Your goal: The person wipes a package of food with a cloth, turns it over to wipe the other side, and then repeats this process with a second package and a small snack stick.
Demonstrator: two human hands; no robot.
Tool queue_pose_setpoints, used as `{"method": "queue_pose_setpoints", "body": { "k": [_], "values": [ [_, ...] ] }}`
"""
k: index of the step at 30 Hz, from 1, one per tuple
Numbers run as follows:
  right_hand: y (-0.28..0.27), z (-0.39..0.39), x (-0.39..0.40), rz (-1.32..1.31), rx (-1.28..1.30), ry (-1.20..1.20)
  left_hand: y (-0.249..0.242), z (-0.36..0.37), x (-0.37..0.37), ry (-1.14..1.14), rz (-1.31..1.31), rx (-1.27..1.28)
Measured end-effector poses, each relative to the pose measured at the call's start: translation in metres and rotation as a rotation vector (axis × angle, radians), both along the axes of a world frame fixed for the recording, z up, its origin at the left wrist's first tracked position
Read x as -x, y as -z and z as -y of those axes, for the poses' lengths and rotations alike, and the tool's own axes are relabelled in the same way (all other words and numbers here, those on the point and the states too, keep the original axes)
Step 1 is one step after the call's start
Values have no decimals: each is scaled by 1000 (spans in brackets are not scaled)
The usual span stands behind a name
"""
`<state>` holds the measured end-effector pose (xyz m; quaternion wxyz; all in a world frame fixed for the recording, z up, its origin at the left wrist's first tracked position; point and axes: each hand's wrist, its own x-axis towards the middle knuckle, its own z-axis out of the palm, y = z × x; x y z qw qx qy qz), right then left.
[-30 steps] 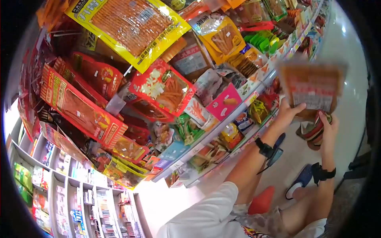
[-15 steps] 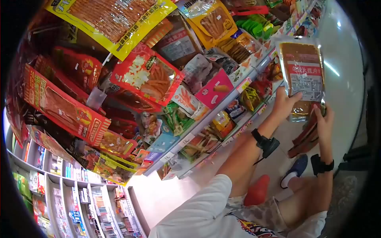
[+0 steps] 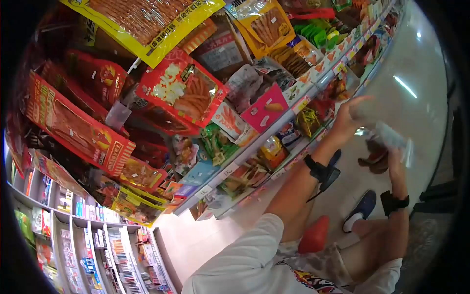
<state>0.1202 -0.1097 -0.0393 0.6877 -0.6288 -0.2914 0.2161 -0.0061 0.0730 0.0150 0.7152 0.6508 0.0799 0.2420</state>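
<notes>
My left hand (image 3: 347, 120) is raised in front of the lower shelf edge, its fingers stretched out and slightly blurred. Nothing distinct lies in it. Closed around a clear plastic packet (image 3: 391, 138), my right hand (image 3: 397, 161) is farther right; the packet is tilted and smeared by motion, so its label is unreadable. Brown packaged food strips (image 3: 374, 156) hang just beside the right hand, partly hidden. A black band with a device (image 3: 322, 172) sits on my left wrist, and another black band (image 3: 393, 203) on my right.
A slanted snack shelf (image 3: 289, 110) packed with pouches runs along the left. A red boxed snack (image 3: 181, 90) and a yellow pouch (image 3: 161, 29) hang nearest. Behind, more store shelves (image 3: 93, 245) stand at lower left. A red object (image 3: 314, 235) is near my legs; a blue shoe (image 3: 361, 208) rests on the floor.
The brown flat pack that both hands held upright has tipped and blurred out. My left hand has come off it, while my right hand has dropped slightly with the packet.
</notes>
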Motion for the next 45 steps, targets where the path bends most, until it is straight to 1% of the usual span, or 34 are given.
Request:
{"method": "queue_pose_setpoints", "body": {
  "k": [1,2,4,5,6,8,9,10,11,12,13,14,16,18,20,21,23,24,26,27,28,30,32,34,35,36,38,39,40,42,45],
  "values": [
    [-1,-3,6,43,79,94,19,-4,-11,-101,63,-85],
    [6,1,0,-3,232,100,21,-5,-12,-99,70,-85],
    [-17,2,7,-188,219,-65,20,-4,-8,-175,-30,35],
    [-15,2,4,-184,217,-62,20,-4,-6,-216,-98,19],
    [-12,2,0,-220,237,-98,26,-6,-9,-214,-96,18],
    [-7,1,1,-263,261,-137,40,-9,-11,-290,-50,21],
    [-10,-1,8,-189,219,-54,30,-9,-4,-260,-21,100],
    [-11,-3,10,-113,175,29,31,-14,-1,-417,-172,-16],
    [-10,-4,8,-116,171,29,31,-22,4,-476,-115,45],
    [-10,-5,6,-77,150,9,20,-26,12,-530,-61,104],
    [-9,-5,3,-41,129,-9,9,-28,20,-626,-79,160],
    [-11,-7,1,-52,124,-2,-17,-27,32,-722,-99,215],
    [-14,-6,5,194,103,-31,-43,-40,48,-920,-115,336],
    [-7,-3,13,110,69,-2,-54,-54,82,-851,92,223],
    [-1,-8,2,88,74,-78,-80,-42,109,-906,171,159],
    [-1,-7,1,74,66,-70,-86,-40,122,-897,162,146],
    [-1,-5,5,252,96,40,-88,-39,148,-897,157,13],
    [-2,-5,8,225,95,41,-86,-38,161,-894,133,1],
    [-4,-5,9,203,102,36,-85,-35,180,-956,66,-143],
    [5,-10,12,276,56,136,-93,-26,182,-983,38,-71],
    [10,-10,13,253,58,144,-91,-27,184,-974,18,-82],
    [9,-14,16,273,31,128,-87,-34,190,-951,67,-190],
    [0,-14,26,280,18,118,-88,-33,185,-942,51,-219],
    [-17,-13,33,261,50,-28,-90,-29,173,-898,178,-131],
    [-17,-13,41,301,-11,25,-91,-28,168,-895,177,-129],
    [-19,-14,43,299,-10,31,-93,-29,163,-896,193,-127],
    [-19,-15,43,211,49,-67,-97,-28,158,-889,204,-128],
    [-14,-19,40,310,11,-53,-100,-29,154,-903,207,-124],
    [-11,-20,37,310,5,-35,-103,-33,149,-917,215,-122],
    [-11,-20,38,277,89,-76,-107,-35,145,-931,211,-130],
    [-18,-19,38,271,99,-66,-111,-34,143,-958,159,-86]
  ]
}}
